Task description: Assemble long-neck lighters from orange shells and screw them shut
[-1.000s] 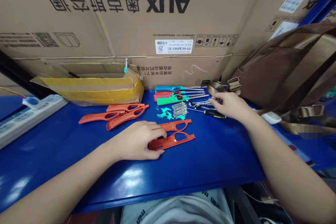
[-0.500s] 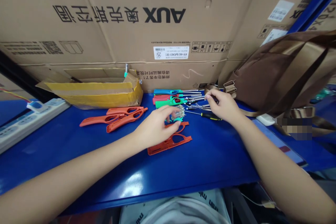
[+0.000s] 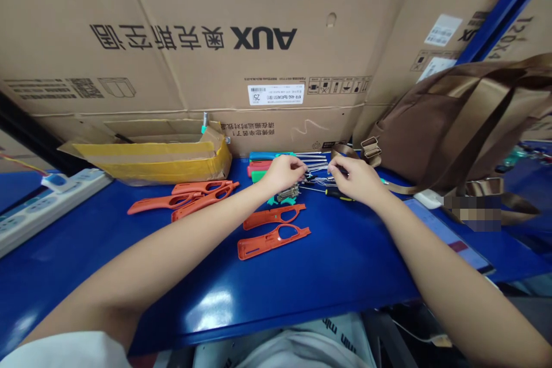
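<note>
My left hand (image 3: pixel 284 173) pinches its thumb and fingers over a tangle of thin wires (image 3: pixel 318 171). Facing it from the right, my right hand (image 3: pixel 356 179) has its fingertips closed at the other side of the same wires; the exact grip is partly hidden. Below the left hand lie small metal parts (image 3: pixel 288 194) and green plastic pieces (image 3: pixel 272 202). Nearer to me rest two orange lighter shell halves, the upper one (image 3: pixel 261 220) and the lower one (image 3: pixel 261 246). A screwdriver (image 3: pixel 338 192) with a black and yellow handle lies by the right hand.
Blue, red and green stick lighters (image 3: pixel 268 156) with metal rods lie behind the hands. More orange shells (image 3: pixel 157 204) are at left, before a yellow-taped box (image 3: pixel 159 164). A power strip (image 3: pixel 52 207), brown bag (image 3: pixel 431 126) and phone (image 3: pixel 448 236) flank the blue table (image 3: pixel 336 270).
My left hand has left the metal parts and moved up and right to the wires. My right hand has come slightly lower. The orange shell halves now show uncovered.
</note>
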Tool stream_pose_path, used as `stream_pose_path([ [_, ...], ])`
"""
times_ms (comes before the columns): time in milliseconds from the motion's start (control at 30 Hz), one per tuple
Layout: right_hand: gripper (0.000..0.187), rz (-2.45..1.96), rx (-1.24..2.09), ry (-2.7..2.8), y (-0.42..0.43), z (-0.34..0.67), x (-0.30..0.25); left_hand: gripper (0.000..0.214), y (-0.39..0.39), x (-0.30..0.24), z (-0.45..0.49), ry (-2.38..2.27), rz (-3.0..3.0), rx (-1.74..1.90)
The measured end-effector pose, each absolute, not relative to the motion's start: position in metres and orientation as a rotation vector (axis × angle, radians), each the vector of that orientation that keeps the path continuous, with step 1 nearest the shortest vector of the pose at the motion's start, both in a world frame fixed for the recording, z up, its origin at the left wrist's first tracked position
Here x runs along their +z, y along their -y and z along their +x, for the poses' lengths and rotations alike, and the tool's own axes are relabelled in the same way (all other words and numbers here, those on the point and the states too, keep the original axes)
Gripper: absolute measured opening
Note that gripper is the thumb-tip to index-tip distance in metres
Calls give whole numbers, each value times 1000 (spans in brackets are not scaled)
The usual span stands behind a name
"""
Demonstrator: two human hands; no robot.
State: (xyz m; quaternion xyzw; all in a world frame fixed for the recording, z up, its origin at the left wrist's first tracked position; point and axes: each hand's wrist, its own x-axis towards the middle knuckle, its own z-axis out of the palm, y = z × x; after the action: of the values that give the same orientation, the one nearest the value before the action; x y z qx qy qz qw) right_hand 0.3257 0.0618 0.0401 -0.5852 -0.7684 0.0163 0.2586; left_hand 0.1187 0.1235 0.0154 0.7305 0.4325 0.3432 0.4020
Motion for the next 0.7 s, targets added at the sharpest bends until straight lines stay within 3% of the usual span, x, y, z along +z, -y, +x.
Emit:
stream_pose_path([
  [300,17,-1721,75,1903,-72,331,28,11,-111,25,124,-1031,1962,943],
  [700,22,-1392,134,1708,-76,330,26,16,-117,18,123,-1058,2079,934],
])
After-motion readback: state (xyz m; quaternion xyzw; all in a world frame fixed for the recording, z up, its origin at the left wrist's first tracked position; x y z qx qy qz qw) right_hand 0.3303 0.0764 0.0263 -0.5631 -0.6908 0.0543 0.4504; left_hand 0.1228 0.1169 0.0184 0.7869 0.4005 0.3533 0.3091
